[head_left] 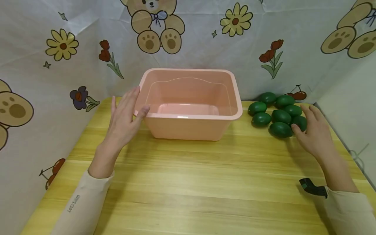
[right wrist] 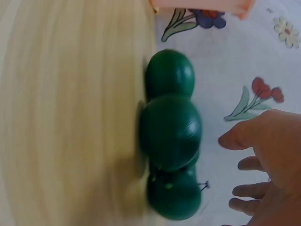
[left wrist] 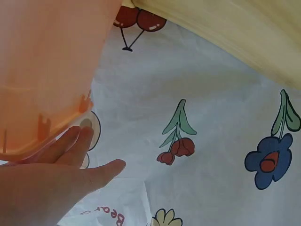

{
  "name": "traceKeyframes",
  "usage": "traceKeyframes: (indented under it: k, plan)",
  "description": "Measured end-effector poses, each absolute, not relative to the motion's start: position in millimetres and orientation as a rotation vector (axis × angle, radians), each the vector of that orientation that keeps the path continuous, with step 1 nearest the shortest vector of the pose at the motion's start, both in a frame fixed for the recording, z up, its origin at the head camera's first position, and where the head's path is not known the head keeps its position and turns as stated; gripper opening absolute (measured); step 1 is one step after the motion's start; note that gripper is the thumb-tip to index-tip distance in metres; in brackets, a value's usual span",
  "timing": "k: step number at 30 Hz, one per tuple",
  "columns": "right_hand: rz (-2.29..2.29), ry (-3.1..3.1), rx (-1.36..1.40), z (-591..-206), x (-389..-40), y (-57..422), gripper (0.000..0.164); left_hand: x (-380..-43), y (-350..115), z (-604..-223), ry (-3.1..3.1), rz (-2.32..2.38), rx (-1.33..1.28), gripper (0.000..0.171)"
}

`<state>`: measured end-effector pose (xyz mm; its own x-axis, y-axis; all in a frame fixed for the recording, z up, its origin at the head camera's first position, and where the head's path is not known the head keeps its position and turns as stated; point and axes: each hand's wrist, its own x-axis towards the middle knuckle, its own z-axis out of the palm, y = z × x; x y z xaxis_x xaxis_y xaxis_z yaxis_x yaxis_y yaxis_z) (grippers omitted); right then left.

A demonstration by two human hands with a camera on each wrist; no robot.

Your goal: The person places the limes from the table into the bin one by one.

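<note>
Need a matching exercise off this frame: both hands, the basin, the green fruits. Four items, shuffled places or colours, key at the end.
Things
1. left hand
2. right hand
3. basin
4. lime-like fruits

Places and colours
A. at the right side of a cluster
B. green, grouped on the table
C. at the basin's left end
D. pink, open side up

Pairs: 1-C, 2-A, 3-D, 4-B
</note>
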<state>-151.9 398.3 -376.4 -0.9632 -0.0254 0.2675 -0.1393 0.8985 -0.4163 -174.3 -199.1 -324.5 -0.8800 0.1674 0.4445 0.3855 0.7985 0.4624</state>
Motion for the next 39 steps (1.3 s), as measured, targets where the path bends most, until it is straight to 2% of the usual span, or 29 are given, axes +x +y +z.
traceKeyframes:
  k: [12, 21, 32, 39]
  plan:
    - [0.634, -2.846, 0.080, -394.7, -155.7, 411.9, 0.059, -173.4, -201.7, -330.1, -2.587, -0.877, -0.392, 0.081]
    - [0.716, -2.775, -0.008, -412.1, -159.4, 426.7, 0.064, -171.2, -202.1, -332.5, -2.582, -0.935, -0.386, 0.078]
    - [0.890, -2.727, -0.062, -414.9, -159.5, 436.8, 0.069, -176.1, -200.1, -338.0, -2.488, -0.977, -0.389, 0.078]
    - [1.015, -2.773, -0.100, -416.4, -160.0, 441.8, 0.079, -177.6, -197.4, -341.8, -2.459, -1.009, -0.370, 0.077]
